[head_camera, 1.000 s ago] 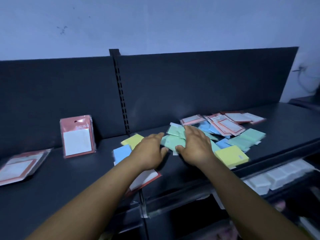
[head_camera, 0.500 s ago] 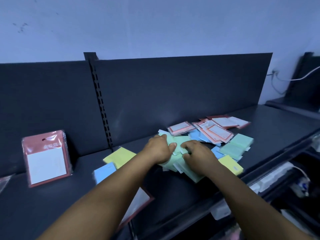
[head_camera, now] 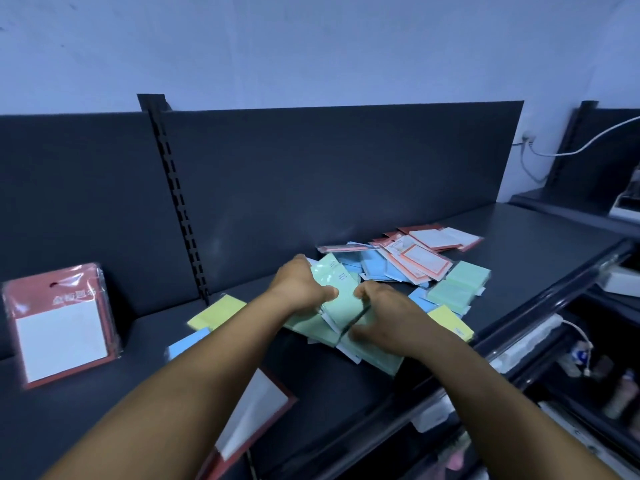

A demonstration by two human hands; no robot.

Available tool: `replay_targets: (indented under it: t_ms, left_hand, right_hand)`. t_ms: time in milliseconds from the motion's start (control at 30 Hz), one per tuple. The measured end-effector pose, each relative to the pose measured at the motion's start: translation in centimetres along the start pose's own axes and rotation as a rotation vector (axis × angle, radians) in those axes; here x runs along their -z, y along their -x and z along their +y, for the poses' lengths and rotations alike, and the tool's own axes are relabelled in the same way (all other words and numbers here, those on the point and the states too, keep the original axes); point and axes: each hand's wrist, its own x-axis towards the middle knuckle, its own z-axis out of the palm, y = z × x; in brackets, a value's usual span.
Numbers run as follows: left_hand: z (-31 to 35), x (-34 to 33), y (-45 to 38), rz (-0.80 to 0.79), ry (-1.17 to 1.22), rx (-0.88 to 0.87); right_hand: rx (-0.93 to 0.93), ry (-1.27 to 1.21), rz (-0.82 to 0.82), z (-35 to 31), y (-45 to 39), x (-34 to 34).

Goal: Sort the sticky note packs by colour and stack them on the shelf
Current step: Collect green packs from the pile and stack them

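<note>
Dark grey metal shelf (head_camera: 519,258), slotted upright and back panel behind, pale wall above.

Item 1: bundle of mint-green sticky note packs (head_camera: 341,306), film-wrapped, near centre of shelf, fanned and uneven. Left hand (head_camera: 298,289) grips the far-left side; right hand (head_camera: 388,323) grips the near-right side. Both grips clenched round the bundle. Lowest packs appear to rest on the shelf; some edges jut out loose.

Item 2: mixed heap of blue, green and red-carded packs (head_camera: 391,265), just beyond the hands, far right, unsorted. Two further green packs (head_camera: 457,285) lie to its right.

Item 3: yellow pack (head_camera: 450,322), touching or just beside the right wrist; second yellow pack (head_camera: 216,311) and single blue pack (head_camera: 188,342) to the left of the left forearm.

Item 4: red-carded pack with white notes (head_camera: 62,323), upright against the back panel, far left. Another red-carded pack (head_camera: 256,410) lies flat at the near edge, under the left forearm.

Risks, as judged:
- Slick wrapping and ragged alignment: packs may slide out of the bundle if lifted before squaring.
- Blue packs lie close; one could be gathered in with the green.
- Forearm sweep could push the near red-carded pack off the shelf edge.
</note>
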Motion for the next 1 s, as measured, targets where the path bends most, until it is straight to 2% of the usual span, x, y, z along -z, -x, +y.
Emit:
replay_targets:
  t_ms: [200, 433, 533, 667, 767, 1000]
  left_hand:
    - [-1.1, 0.6, 1.9, 0.011, 0.117, -0.016]
    - [-2.4, 0.7, 4.0, 0.05, 0.226, -0.068]
    - [-2.7, 1.0, 4.7, 0.093, 0.288, -0.059]
    - [-2.8, 1.3, 5.7, 0.144, 0.376, -0.043]
    - [-2.8, 1.7, 6.4, 0.201, 0.404, -0.035]
    - [-2.7, 3.5, 8.6, 0.319, 0.461, -0.03]
  right_hand:
    - [-0.126, 0.27, -0.182, -0.7, 1.4, 1.7]
    - [-0.16, 0.352, -0.17, -0.7, 1.5, 1.7]
    - [-0.155, 0.243, -0.098, -0.7, 1.7, 1.9]
    - [-0.127, -0.026, 0.011, -0.6, 1.7, 2.6]
    - [-0.048, -0.214, 0.107, -1.1, 1.7, 3.5]
    - [0.142, -0.629, 0.192, -3.6, 1.7, 4.2]
